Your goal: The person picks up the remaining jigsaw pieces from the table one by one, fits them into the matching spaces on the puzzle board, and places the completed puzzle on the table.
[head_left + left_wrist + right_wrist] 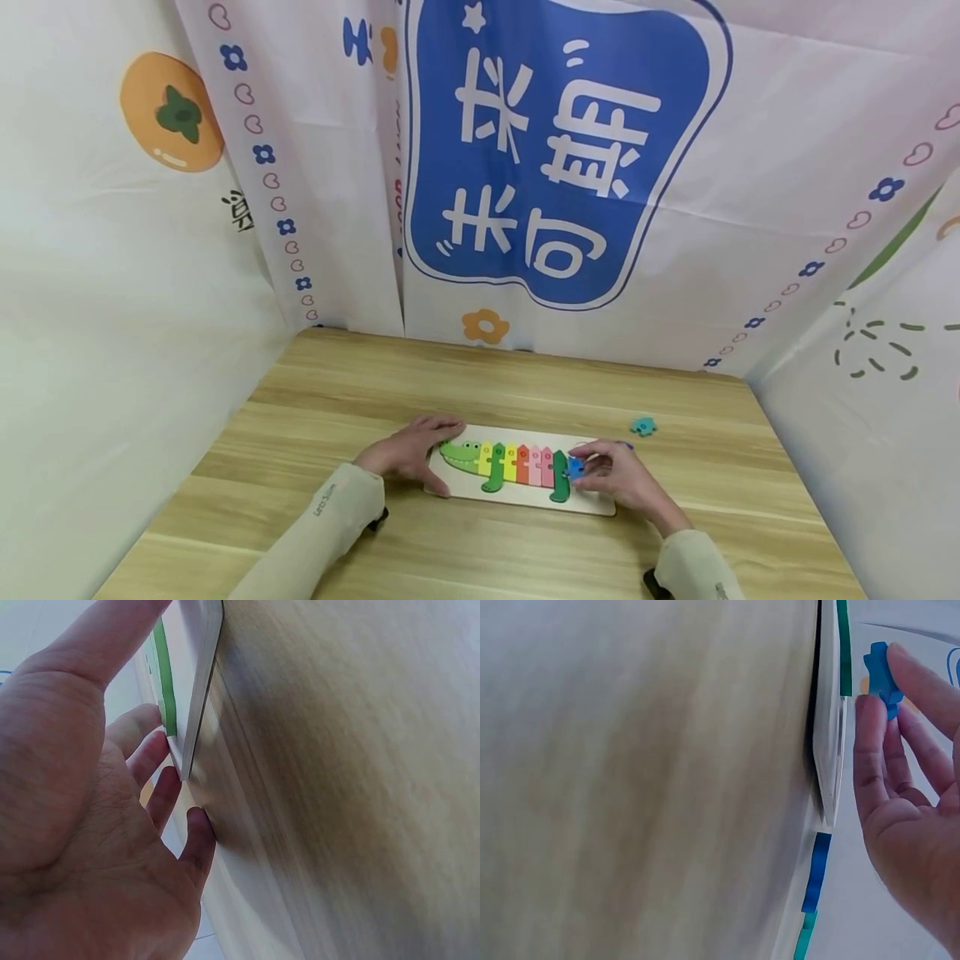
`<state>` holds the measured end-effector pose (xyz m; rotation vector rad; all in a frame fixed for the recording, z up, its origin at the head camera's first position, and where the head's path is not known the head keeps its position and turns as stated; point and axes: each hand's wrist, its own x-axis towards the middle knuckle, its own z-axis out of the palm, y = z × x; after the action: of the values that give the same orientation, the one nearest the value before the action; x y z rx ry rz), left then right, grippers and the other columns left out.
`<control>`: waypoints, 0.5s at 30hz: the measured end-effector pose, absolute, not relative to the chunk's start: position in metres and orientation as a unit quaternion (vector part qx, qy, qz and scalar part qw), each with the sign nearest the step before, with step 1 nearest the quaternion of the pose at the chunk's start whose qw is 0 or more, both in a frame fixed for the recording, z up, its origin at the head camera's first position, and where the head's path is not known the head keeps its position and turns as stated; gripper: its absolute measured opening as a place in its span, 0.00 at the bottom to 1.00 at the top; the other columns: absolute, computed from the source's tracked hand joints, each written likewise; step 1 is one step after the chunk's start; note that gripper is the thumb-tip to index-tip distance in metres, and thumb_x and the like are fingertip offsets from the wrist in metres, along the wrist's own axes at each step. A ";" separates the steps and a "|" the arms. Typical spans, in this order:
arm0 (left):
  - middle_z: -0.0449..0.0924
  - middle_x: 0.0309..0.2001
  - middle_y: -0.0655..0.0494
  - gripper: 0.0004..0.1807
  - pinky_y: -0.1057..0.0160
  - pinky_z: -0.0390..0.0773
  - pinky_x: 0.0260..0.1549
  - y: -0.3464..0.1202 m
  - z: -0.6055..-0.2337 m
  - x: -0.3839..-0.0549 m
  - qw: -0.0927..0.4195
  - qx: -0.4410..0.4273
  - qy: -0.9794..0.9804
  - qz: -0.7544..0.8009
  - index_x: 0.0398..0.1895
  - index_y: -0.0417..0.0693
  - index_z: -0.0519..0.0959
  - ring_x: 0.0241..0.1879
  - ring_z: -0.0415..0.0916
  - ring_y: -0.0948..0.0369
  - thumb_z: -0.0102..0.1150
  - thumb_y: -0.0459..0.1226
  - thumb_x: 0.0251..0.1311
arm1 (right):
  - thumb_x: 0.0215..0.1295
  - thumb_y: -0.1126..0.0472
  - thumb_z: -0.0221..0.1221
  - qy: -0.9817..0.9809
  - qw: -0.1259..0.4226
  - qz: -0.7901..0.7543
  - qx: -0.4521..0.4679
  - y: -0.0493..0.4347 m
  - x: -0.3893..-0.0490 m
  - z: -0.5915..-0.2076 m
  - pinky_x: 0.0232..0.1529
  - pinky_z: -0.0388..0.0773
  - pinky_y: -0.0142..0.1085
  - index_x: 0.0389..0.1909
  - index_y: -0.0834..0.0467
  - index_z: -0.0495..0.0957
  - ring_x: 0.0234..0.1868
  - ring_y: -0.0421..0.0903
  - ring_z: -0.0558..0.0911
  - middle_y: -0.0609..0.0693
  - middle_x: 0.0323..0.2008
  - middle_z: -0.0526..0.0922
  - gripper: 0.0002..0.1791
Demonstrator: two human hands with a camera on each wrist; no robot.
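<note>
1. Eight pieces look laid in on your crocodile puzzle board [525, 496], which lies flat on the wooden table [487, 550] between your hands.
2. Laid so far, from your left: crocodile head piece [459, 455], yellow piece [486, 455], light green leg piece [492, 471], second yellow piece [511, 463], orange-red piece [522, 464], two pink pieces [541, 467], dark green leg piece [559, 480]. Row reads unbroken; small marks on the tops too fine to make out.
3. Your left hand [407, 452] spans the board's left end, fingers spread and only lightly bent, thumb by the near corner, fingertips at the far one. Seems to be steadying it.
4. Your right hand [618, 475] pinches the blue piece [576, 468] between thumb and fingertips, over the board's right end, next to the dark green leg piece. Your right wrist view shows it raised, so I judge it not yet seated.
5. Left over: the dark blue piece [817, 871] and the teal piece [643, 427], both on the table off the board's right end; the dark blue one is mostly hidden behind your hand in the head view.
6. Progress, my judgement: body mostly done, tail end unfinished. Three pieces to go, counting the one you hold. Your hand covers part of that end, so I cannot tell how the remaining space is shaped.
</note>
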<state>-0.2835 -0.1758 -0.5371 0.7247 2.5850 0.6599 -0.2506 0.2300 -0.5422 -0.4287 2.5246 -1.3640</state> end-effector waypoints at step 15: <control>0.55 0.81 0.53 0.61 0.35 0.59 0.73 -0.177 -0.537 -0.282 0.182 0.263 0.916 0.240 0.82 0.56 0.60 0.80 0.50 0.44 0.83 0.56 0.44 | 0.56 0.61 0.77 0.877 0.110 -0.446 -0.143 0.226 -0.250 -0.544 0.40 0.82 0.29 0.52 0.60 0.86 0.41 0.46 0.81 0.53 0.45 0.81 0.22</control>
<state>-0.2823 -0.1767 -0.5374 0.7437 2.5869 0.6786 -0.2502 0.2261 -0.5437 -0.4205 2.5759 -1.3113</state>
